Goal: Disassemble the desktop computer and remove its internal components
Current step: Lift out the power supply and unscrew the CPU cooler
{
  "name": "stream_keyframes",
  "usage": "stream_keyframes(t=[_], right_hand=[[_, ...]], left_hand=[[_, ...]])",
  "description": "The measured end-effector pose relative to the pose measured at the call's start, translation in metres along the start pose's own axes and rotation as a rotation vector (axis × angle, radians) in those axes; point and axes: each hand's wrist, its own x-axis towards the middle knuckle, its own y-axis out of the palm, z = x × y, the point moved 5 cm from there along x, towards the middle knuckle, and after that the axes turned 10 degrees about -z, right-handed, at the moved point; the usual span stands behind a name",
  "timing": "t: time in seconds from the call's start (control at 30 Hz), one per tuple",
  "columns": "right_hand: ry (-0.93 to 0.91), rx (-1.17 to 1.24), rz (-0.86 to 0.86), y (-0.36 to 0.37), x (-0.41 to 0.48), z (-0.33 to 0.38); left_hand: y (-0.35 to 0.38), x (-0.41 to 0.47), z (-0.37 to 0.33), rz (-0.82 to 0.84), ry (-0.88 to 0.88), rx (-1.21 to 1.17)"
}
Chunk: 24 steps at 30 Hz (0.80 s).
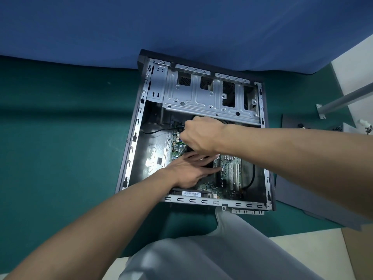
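While the right hand [198, 134] grips a cable [158, 131], the barcode label [191, 193] blurs.

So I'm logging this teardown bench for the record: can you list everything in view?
mat: one, green, under case.
cloth: one, blue, behind.
computer case: one, grey, open, on mat.
drive cage: one, silver, case's far end.
motherboard: one, green, inside case.
held cable: one, black, inside case, left.
loose cable: one, black, by case's right wall.
side panel: one, grey, right of case.
metal bar: one, silver, far right.
trouser leg: one, grey, nearest.
left hand: fingers straight, over motherboard.
right hand: pinching held cable.
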Motion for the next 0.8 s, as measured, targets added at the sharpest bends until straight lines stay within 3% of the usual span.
stream_keyframes(t=[0.1,0.23,0.33,0.43,0.53,0.63,0.8], right_hand=[[-0.021,0.087,-0.021,-0.001,0.007,0.001],[0.167,0.232,0.006,0.003,0.014,-0.010],[0.362,0.287,0.112,0.007,0.017,-0.019],[0.385,0.203,0.212,0.002,0.019,-0.015],[0.286,0.130,0.193,0.001,0.017,-0.008],[0.046,0.010,0.143,0.002,0.015,0.008],[-0.017,-0.010,0.145,-0.008,0.013,-0.003]], left_hand=[[-0.001,0.000,-0.002,0.002,-0.002,-0.005],[-0.002,-0.001,-0.001,-0.026,-0.001,-0.025],[-0.001,-0.001,-0.001,-0.022,-0.003,-0.053],[-0.001,-0.002,0.000,-0.026,-0.012,-0.058],[0.000,-0.001,-0.001,-0.029,-0.012,-0.026],[-0.002,-0.002,-0.001,0.006,-0.032,-0.031],[-0.007,-0.003,-0.004,-0.019,-0.009,-0.039]])
